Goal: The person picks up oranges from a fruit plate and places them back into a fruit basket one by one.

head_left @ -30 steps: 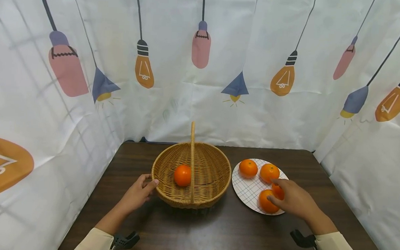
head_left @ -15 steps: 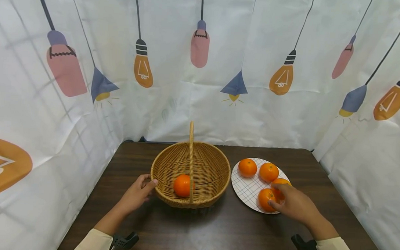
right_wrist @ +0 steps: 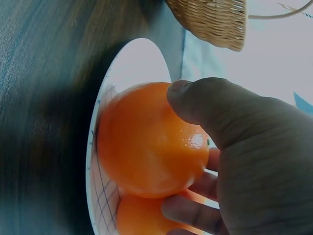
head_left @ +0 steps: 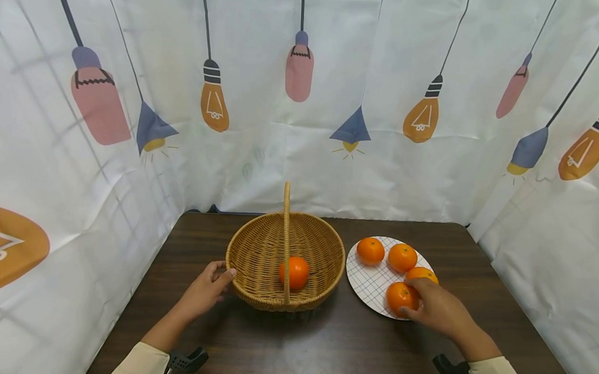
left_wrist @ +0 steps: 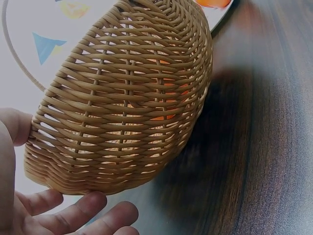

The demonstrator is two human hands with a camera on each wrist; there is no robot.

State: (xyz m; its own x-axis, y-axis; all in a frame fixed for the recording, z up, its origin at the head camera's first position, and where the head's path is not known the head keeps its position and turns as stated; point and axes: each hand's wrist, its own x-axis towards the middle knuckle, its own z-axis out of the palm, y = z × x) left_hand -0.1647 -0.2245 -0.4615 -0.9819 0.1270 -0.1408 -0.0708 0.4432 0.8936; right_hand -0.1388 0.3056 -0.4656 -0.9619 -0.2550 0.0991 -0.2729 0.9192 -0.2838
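Note:
A round wicker basket [head_left: 247, 251] with a tall hoop handle stands mid-table, one orange [head_left: 298, 273] lying inside it. My left hand [head_left: 210, 288] holds the basket's left rim, thumb over the edge and fingers beneath the weave in the left wrist view. On the right, my right hand [head_left: 439, 307] has its thumb and fingers round the nearest orange [right_wrist: 151, 142], which sits on a white checked plate [head_left: 367, 285]. Just behind it, the fingertips reach between this fruit and another orange [head_left: 422, 274].
Two more oranges, a left one [head_left: 370, 251] and a right one [head_left: 402, 258], sit at the plate's far side. The dark wooden table [head_left: 294, 352] is backed by a white curtain [head_left: 281, 153] printed with lamps.
The orange in the basket has rolled toward the front, then to the right past the handle. My right hand has closed round the nearest orange on the plate. The left hand stays on the rim.

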